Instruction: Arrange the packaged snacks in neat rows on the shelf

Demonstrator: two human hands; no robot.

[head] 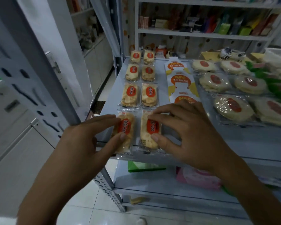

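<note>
- Rice-cracker packs with orange oval labels lie in two columns along the left edge of the grey shelf [217,143], four rows running from the back edge to the front edge
- Step in hand, as I judge it: squaring up the front row, the last pair nearest the front-left corner
- Left hand [81,140] pinches the front-left pack [126,132], forefinger across its top end and thumb on its lower part, fingers only lightly curled
- Right hand [185,135] pinches the front-right pack [148,129] the same way, fingertips at the top end, thumb on the lower half, the other fingers spread above the shelf
- Both packs rest flat on the shelf, just beside each other with a narrow gap; their lower seals reach the front edge
- Next move likely calls for a small nudge so this pair lines up with the pair behind [140,95], keeping the gap even and the seals from overhanging the edge
- Beside the columns toward the middle lies a strip of white-and-orange pouches [180,82]; round rice-cake packs [234,108] fill the right side
- Both forearms reach in from the front, wrists raised above the front edge
</note>
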